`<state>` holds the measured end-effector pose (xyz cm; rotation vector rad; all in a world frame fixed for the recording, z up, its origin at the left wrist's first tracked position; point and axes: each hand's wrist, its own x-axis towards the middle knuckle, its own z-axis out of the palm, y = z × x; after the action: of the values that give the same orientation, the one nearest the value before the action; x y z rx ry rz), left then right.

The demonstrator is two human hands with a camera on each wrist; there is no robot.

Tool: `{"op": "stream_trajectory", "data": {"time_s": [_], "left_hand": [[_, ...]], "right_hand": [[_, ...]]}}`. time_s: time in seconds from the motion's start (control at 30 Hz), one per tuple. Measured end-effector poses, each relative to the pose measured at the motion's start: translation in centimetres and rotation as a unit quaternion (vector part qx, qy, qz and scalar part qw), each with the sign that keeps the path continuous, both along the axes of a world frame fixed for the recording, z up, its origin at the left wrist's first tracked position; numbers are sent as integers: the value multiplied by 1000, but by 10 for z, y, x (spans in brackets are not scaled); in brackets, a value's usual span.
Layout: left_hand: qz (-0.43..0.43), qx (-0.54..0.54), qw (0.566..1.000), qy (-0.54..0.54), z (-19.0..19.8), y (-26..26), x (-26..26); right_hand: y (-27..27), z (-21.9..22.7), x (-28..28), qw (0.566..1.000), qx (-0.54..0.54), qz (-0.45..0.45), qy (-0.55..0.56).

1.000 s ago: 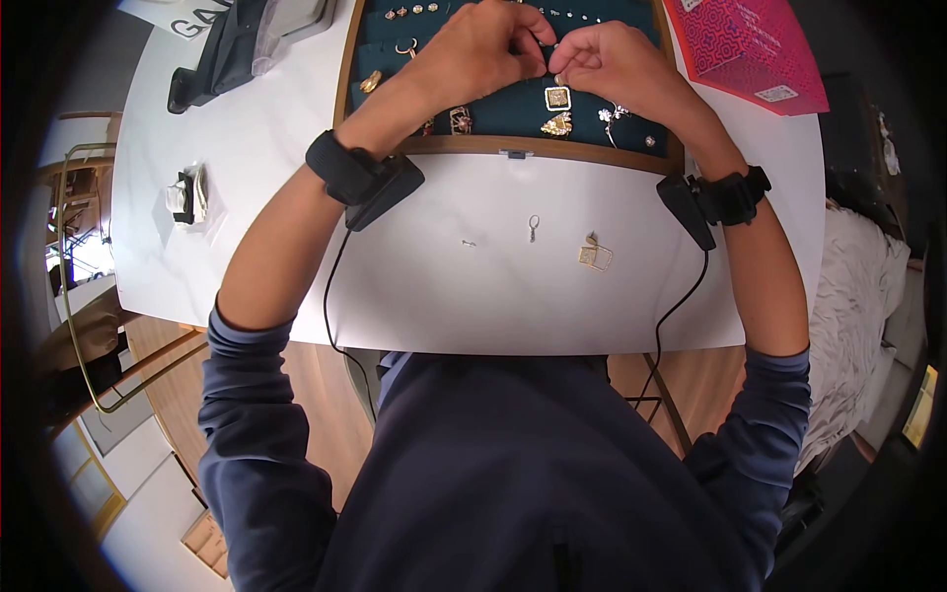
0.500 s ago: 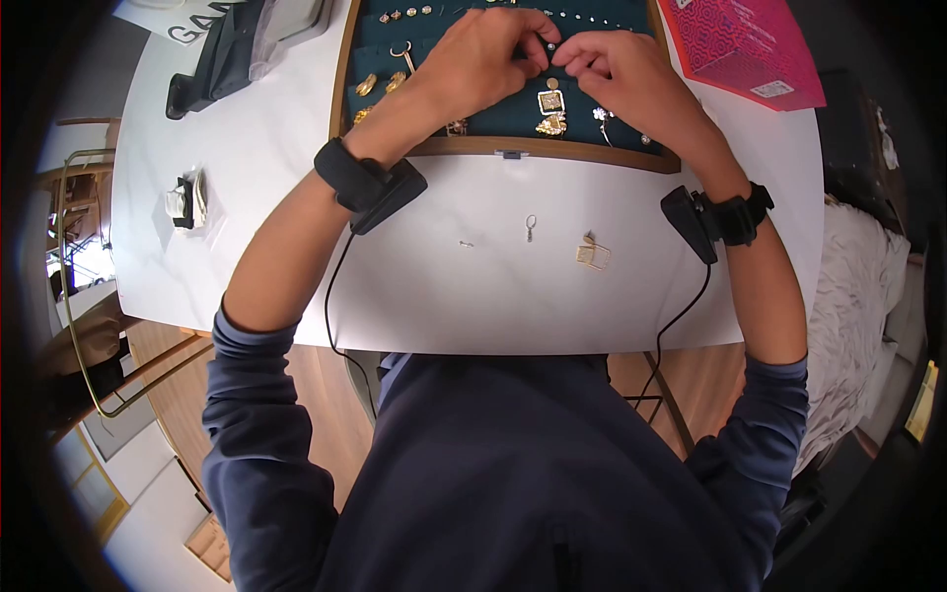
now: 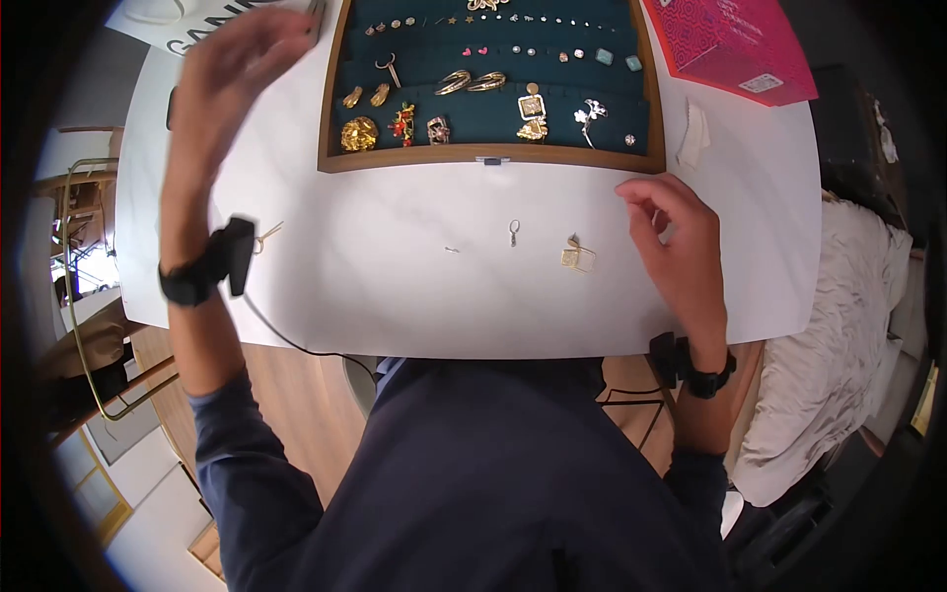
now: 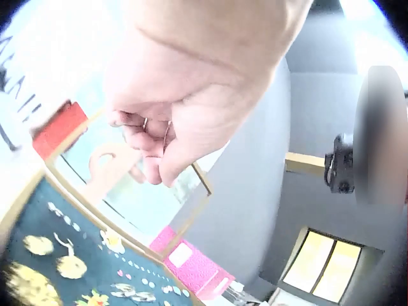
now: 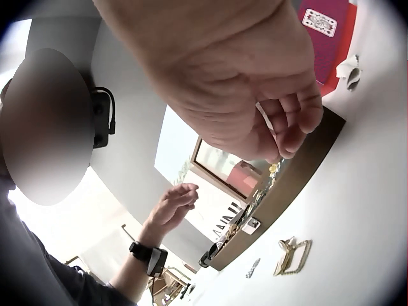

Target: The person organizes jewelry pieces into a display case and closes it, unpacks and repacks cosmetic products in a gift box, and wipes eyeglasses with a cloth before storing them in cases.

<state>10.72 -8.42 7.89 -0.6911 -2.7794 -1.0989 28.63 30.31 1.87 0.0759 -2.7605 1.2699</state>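
Observation:
My left hand (image 3: 232, 84) is raised over the table's left side, blurred, its fingers loosely bent. In the left wrist view its thumb lies against the fingers, and no held thing shows. Right of centre, my right hand (image 3: 681, 247) hovers in front of the jewelry box (image 3: 414, 156) with relaxed, bent fingers. That box is wooden, lined in dark green, and carries rows of earrings and other ornaments. On the white table nearer me lie a tiny silver piece (image 3: 452, 250), a silver hoop earring with a drop (image 3: 514, 233) and a gold square-framed ornament (image 3: 577, 255).
A pink patterned box (image 3: 735, 49) stands at the back right, with a white scrap (image 3: 694, 136) in front. A lettered white bag (image 3: 202, 28) is at the back left. Thin gold pieces (image 3: 268, 235) lie beside my left wrist. The jewelry box's framed lid (image 4: 203, 180) stands raised.
Both hands have left the jewelry box: the left swung to the upper left, the right drew back toward me. Ornaments that the hands covered now show.

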Motion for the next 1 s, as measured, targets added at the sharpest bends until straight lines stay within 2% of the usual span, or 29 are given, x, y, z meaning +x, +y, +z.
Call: {"op": "stream_trajectory", "data": {"time_s": [0.07, 0.1, 0.2, 0.27, 0.33, 0.37, 0.4, 0.5, 0.6, 0.7, 0.77, 0.8, 0.87, 0.97, 1.0], "left_hand": [[64, -19, 997, -29, 8, -40, 21], [115, -94, 989, -2, 6, -66, 29], [175, -146, 973, -40, -1, -109, 68], [188, -44, 979, -61, -31, -153, 87], [208, -153, 966, -11, -30, -147, 115], [227, -165, 959, -35, -35, -152, 124], [240, -169, 954, -60, -39, -152, 133], [241, -117, 960, -74, -63, -153, 150], [239, -99, 962, -83, -71, -143, 156], [215, -75, 974, -17, -82, -133, 153], [206, -100, 973, 13, -76, -107, 149], [222, -78, 971, -34, -68, -82, 152], [183, -58, 977, -92, -57, -32, 160], [46, 37, 988, -144, -60, 29, 165], [3, 25, 992, -122, -62, 46, 166]], "right_hand": [[-2, -1, 9, 1000, -10, -24, -6], [-2, -1, 11, 999, -39, -37, -3], [-2, -5, 20, 994, -86, -61, 13], [-3, -15, 25, 988, -127, -83, 8], [-3, -18, 34, 984, -156, -91, -6], [-8, -21, 34, 980, -168, -106, -22], [-11, -18, 36, 980, -177, -90, -22], [-21, -6, 36, 973, -176, -130, -70], [-20, -8, 34, 965, -211, -133, -76], [-20, -2, 36, 958, -238, -138, -85], [-15, -11, 35, 972, -205, -110, -47], [-16, -8, 31, 981, -163, -97, -47], [-18, -12, 30, 994, -78, -75, -5], [-31, -4, 32, 991, -87, -99, -29], [-32, -4, 32, 989, -103, -96, -37]]}}
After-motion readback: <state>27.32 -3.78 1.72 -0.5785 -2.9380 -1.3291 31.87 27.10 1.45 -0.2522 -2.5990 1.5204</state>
